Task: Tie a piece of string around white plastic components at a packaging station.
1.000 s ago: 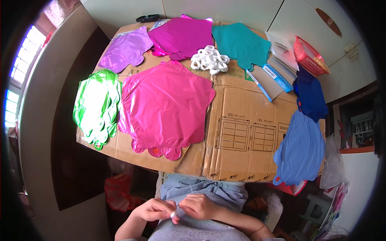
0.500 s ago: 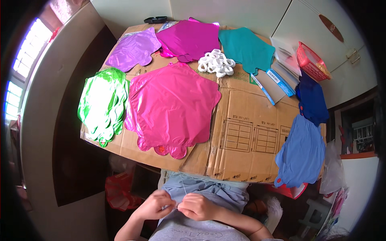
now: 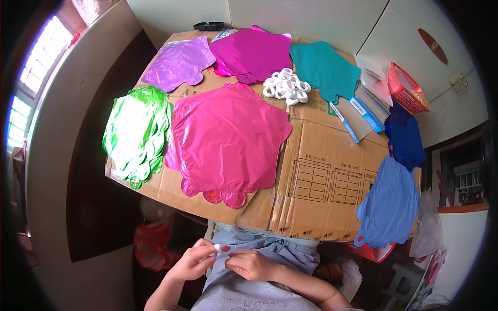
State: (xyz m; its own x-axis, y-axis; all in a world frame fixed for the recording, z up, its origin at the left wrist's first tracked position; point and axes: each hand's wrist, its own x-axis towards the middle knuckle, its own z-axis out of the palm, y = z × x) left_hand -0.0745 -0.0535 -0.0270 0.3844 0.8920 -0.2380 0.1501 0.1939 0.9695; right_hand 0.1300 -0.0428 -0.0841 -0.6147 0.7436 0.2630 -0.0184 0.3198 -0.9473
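Observation:
Over my lap, my left hand (image 3: 195, 260) pinches a small white ring-shaped piece (image 3: 220, 248) between thumb and fingers; it resembles the white rings on the table. My right hand (image 3: 252, 265) is just to the right, its fingers bent and pressed together around a thin pale strand (image 3: 234, 239) that runs up toward the table edge. Where the strand ends is hidden. Ahead of my hands, flat pink foil balloons (image 3: 228, 140) lie stacked on the cardboard-covered table (image 3: 321, 212). A pile of white rings (image 3: 287, 85) sits beyond them.
Flat foil balloons lie around: green (image 3: 136, 132), lilac (image 3: 179, 65), magenta (image 3: 254, 52), teal (image 3: 327, 67), dark blue (image 3: 406, 136), light blue (image 3: 390, 205). A blue-and-white box (image 3: 366, 115) and a red basket (image 3: 407, 90) are at the right. A black tray (image 3: 208, 26) stands at the back.
My hands have drawn slightly apart, the left one rising. The white ring-shaped piece now shows at the left fingertips. The table view has shifted slightly rightward.

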